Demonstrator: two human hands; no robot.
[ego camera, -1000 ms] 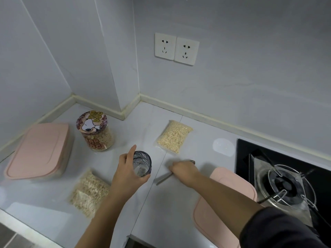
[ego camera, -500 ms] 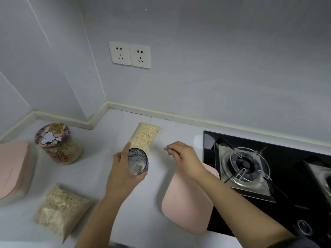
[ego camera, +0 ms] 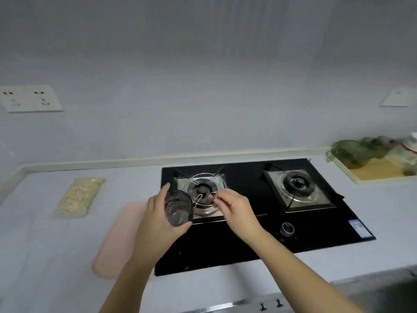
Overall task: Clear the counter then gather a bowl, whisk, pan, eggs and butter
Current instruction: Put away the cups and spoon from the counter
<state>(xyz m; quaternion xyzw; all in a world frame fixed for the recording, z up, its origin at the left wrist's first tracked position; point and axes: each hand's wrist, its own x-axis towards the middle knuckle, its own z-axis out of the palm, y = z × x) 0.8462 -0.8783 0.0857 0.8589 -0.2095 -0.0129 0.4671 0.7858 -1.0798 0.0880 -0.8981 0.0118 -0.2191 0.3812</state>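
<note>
Both hands have swung away from the corner of the counter [ego camera: 45,256] and now hang over the stove [ego camera: 316,227].
My left hand [ego camera: 158,224] has its fingers curled round the glass [ego camera: 178,208]; my right hand [ego camera: 237,211] pinches a thin shiny thing [ego camera: 217,195], maybe a spoon, but most of it is hidden. Just left of my left fingers lies the pink lid [ego camera: 117,236], and further off the bag of grains [ego camera: 79,196], both on the counter, so clearing is only begun, I think. Far right of my right fingers a board [ego camera: 374,172] holds blurry green glass things [ego camera: 348,152], maybe a bowl. I see no whisk, pan, eggs or butter.
</note>
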